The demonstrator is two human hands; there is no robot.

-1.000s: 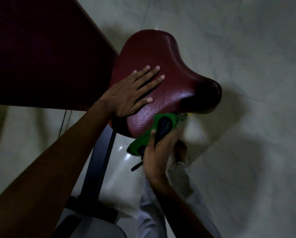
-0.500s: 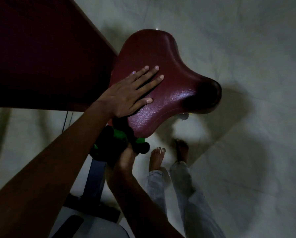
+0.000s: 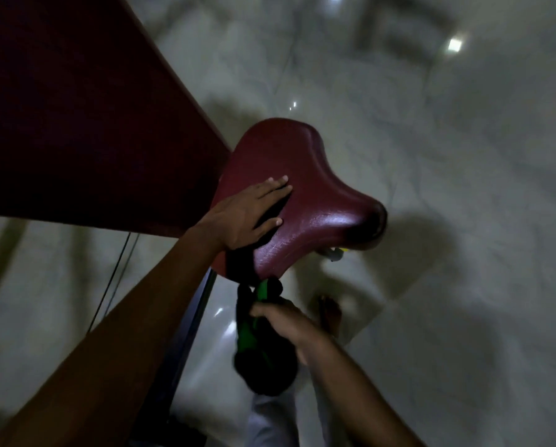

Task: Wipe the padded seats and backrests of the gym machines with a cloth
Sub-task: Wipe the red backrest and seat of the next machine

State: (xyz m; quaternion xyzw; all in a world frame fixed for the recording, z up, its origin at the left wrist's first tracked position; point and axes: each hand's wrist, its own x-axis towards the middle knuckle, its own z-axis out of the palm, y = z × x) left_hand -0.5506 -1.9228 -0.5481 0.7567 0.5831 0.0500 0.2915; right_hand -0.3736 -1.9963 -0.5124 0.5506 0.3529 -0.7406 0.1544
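The dark maroon padded backrest [image 3: 76, 108] walls off the left, its edge touching the maroon saddle-shaped vinyl seat [image 3: 305, 201]. The left hand [image 3: 247, 214] lies flat on the seat's near left part; the far lobe and right nose are bare. Below the near edge, the right hand [image 3: 289, 321] grips a green-and-black cloth [image 3: 254, 337] beside the dark metal post [image 3: 186, 343]. The pale tiled floor [image 3: 463, 253] right of the seat lies open.

The dark red padded seat [image 3: 305, 201], saddle-shaped and glossy, lies under the flat left hand [image 3: 247, 217]. The green-and-black cloth [image 3: 257, 337] hangs bunched in the right hand [image 3: 286, 321], just below the seat's near edge.
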